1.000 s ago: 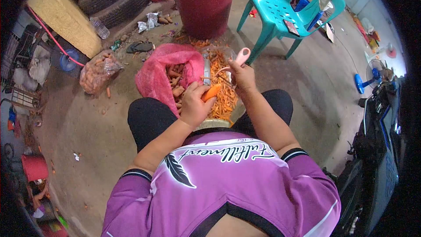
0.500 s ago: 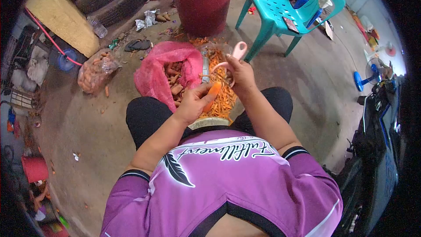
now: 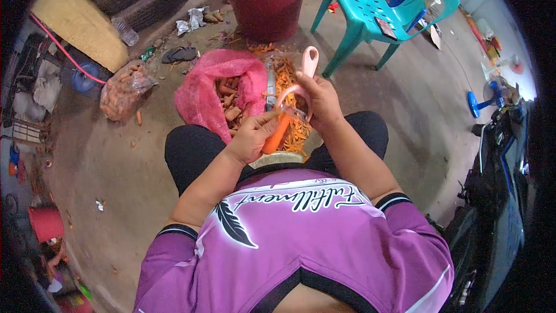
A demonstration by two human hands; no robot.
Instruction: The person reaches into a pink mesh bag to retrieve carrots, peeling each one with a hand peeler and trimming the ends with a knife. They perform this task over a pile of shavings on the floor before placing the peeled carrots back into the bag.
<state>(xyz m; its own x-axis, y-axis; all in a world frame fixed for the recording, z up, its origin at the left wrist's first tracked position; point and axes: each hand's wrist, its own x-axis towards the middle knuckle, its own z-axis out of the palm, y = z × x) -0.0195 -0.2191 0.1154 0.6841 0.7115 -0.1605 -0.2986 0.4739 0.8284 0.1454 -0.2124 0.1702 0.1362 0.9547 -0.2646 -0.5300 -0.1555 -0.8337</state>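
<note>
My left hand (image 3: 252, 140) is closed around an orange carrot (image 3: 277, 137), which is held at a slant between my knees. My right hand (image 3: 322, 99) grips a pink peeler (image 3: 310, 62) whose handle points up and away from me. The peeler's blade end meets the upper end of the carrot. Beneath both hands, orange peelings (image 3: 298, 137) are heaped in a container whose pale rim shows near my lap. To the left of the peelings stands an open pink mesh sack (image 3: 194, 95) with unpeeled carrots (image 3: 230, 104) inside.
A large dark red tub (image 3: 263, 3) stands ahead, with a teal plastic chair (image 3: 362, 11) at its right. A clear bag of carrots (image 3: 124, 95) rests on the floor at left. Stacked tires (image 3: 145, 0) lie behind it. A motorcycle (image 3: 492, 197) is at right.
The peeler has come down onto the carrot's upper end, its handle swinging more upright. The carrot has shifted slightly, and the view has moved a little.
</note>
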